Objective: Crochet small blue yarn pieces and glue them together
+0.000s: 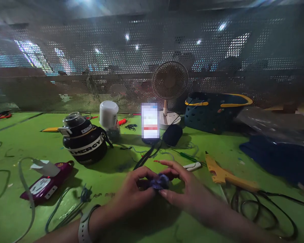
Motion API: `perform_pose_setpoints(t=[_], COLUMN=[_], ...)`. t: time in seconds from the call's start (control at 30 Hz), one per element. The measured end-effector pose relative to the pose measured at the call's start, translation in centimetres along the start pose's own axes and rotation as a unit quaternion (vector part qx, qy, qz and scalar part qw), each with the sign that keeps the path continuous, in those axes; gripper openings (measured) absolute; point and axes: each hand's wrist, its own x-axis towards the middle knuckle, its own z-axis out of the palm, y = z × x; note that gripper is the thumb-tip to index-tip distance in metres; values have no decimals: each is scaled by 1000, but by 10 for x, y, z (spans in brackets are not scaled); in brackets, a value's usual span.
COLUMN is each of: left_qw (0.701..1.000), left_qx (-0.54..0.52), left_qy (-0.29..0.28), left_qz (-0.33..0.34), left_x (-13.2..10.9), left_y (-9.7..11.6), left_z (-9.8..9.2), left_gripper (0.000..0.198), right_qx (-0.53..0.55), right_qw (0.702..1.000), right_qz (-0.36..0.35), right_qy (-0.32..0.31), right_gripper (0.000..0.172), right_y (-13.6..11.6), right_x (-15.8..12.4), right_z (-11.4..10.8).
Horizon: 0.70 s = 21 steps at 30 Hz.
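Note:
Between the fingertips of both hands is a small bundle of purple-blue yarn (160, 182), held just above the green table (121, 216). My left hand (141, 185), with a pale strap on its wrist, pinches the bundle from the left. From the right, my right hand (178, 184) grips it between thumb and fingers, with the index finger raised and bent over it. Close behind the hands lie a white-handled tool (192, 166) and a green-handled tool (188, 157). A dark ball of yarn (172, 135) rests farther back.
A lit phone (150, 121) stands ahead, before a fan (170, 81). On the left are a black bottle (84, 143) and a purple power strip (49, 180). A yellow glue gun (225, 177) with coiled cable, a dark basket (210, 113) and blue cloth (273, 162) occupy the right.

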Motion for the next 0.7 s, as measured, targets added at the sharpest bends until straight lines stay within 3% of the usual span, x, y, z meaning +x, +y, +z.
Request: perform_pose_setpoints(t=[0.1, 0.27, 0.5, 0.7], left_qw=[1000, 998, 996, 997], left_qx=[6, 49, 79, -66], left_qy=[-2, 27, 15, -23], left_qz=[4, 34, 31, -15], left_x=[1, 2, 11, 19], left_y=[-3, -9, -9, -3], left_z=[-1, -3, -3, -14], left_gripper=[15, 48, 48, 43], right_qx=[18, 21, 18, 146], right_qw=[1000, 1000, 999, 983], right_qz=[13, 5, -28, 80], right_qy=[-3, 12, 40, 76], right_gripper=[59, 54, 45, 43], right_y=[-1, 0, 13, 8], right_x=[3, 1, 9, 22], right_z=[0, 3, 11, -10])
